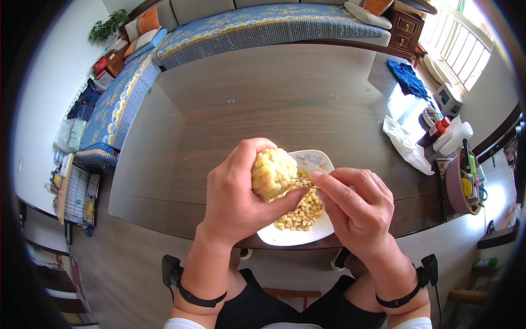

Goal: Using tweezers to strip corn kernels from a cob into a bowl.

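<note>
My left hand wraps around a corn cob with pale yellow kernels, held above the plate. Between the thumb and fingers of my right hand is a thin metal tool with two slender prongs, whose tips reach the cob's near right side. Its exact kind is too small to tell. Below both hands, a white plate stands at the table's near edge. Loose corn kernels are heaped on it, partly hidden by my left thumb. Something pale and thin lies at the plate's far rim.
A glass-topped wooden table spreads before me. At its right are a crumpled white plastic bag, a red-capped bottle, a blue cloth and a purple basket of small items. A sofa borders the far side.
</note>
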The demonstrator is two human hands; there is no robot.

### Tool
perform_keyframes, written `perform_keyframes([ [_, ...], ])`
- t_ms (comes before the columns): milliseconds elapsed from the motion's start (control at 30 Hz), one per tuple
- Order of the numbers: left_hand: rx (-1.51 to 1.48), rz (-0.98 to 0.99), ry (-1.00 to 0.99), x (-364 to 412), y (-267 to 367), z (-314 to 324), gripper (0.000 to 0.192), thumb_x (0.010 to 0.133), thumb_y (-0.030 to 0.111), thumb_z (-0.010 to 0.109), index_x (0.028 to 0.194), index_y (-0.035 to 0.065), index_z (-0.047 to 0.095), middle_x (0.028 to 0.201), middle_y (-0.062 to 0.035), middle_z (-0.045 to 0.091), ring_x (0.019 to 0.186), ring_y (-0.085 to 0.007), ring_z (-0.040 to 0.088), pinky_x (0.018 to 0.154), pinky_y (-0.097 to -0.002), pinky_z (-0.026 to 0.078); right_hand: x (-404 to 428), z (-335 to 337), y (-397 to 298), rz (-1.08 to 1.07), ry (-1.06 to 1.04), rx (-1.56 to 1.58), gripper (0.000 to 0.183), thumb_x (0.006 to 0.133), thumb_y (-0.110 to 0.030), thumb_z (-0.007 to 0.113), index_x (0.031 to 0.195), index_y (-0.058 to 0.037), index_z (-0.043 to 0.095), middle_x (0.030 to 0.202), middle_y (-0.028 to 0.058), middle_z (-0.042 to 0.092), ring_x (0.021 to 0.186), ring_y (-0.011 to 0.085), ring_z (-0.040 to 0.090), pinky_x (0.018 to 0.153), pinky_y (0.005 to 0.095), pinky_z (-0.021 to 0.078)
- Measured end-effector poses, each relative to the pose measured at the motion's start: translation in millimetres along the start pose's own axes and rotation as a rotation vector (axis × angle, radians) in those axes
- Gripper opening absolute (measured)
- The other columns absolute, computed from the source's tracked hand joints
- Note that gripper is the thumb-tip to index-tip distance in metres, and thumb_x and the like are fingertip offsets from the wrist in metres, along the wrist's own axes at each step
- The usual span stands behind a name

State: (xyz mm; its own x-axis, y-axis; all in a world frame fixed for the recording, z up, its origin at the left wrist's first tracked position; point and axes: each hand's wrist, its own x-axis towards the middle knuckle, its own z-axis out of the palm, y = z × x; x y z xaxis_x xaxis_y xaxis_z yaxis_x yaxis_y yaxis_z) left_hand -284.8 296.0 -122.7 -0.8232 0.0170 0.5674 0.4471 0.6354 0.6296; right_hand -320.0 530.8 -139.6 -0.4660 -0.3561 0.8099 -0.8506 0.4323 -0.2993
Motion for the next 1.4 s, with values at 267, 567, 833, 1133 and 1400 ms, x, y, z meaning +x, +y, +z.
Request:
perform_keyframes([
  [267,0.219,0.028,0.106,-1,6,3,0.068,0.082,0.031,0.107,0.130,0.0042,0.066,0.110,-0.0147,0.079,0.095,-0.0290,0.081,0.085,-0.0408,0.066,0,4,-5,0.037,0.013,-0.047,0.044,0.083,-0.002,0.089,0.125,-0.0123,0.086,0.101,0.0023,0.075,0.078,0.0210,0.070,0.069,0.0372,0.0548],
  [567,0.249,0.036,0.116,-2,10,6,0.069,0.083,0.033,0.106,0.131,0.0043,0.066,0.109,-0.0154,0.079,0.095,-0.0306,0.081,0.084,-0.0417,0.066,-1,6,-8,0.042,0.029,-0.079,0.043,0.083,-0.002,0.089,0.124,-0.0122,0.087,0.100,0.0017,0.075,0.078,0.0204,0.071,0.068,0.0365,0.0544],
  [833,0.185,0.068,0.099,0,5,5,0.066,0.083,0.031,0.105,0.129,0.0044,0.066,0.107,-0.0141,0.079,0.093,-0.0294,0.081,0.083,-0.0401,0.066,2,0,-3,0.084,-0.007,0.028,0.035,0.086,0.001,0.088,0.119,-0.0096,0.088,0.098,0.0038,0.077,0.078,0.0221,0.072,0.069,0.0363,0.0560],
  [1133,0.073,0.078,0.025,0,1,2,0.063,0.081,0.027,0.105,0.126,0.0039,0.067,0.105,-0.0123,0.079,0.091,-0.0239,0.081,0.083,-0.0366,0.065,2,-11,2,0.658,-0.251,0.726,0.018,0.105,-0.001,0.082,0.122,0.0007,0.088,0.101,0.0067,0.083,0.088,0.0127,0.074,0.082,0.0298,0.0607],
  [1400,0.004,0.065,-0.003,0,1,1,0.062,0.081,0.028,0.104,0.125,0.0029,0.068,0.104,-0.0111,0.078,0.091,-0.0195,0.079,0.083,-0.0340,0.065,3,-15,11,1.007,-0.402,1.191,0.024,0.110,-0.009,0.082,0.127,0.0078,0.085,0.096,0.0046,0.082,0.086,0.0083,0.070,0.079,0.0263,0.0580],
])
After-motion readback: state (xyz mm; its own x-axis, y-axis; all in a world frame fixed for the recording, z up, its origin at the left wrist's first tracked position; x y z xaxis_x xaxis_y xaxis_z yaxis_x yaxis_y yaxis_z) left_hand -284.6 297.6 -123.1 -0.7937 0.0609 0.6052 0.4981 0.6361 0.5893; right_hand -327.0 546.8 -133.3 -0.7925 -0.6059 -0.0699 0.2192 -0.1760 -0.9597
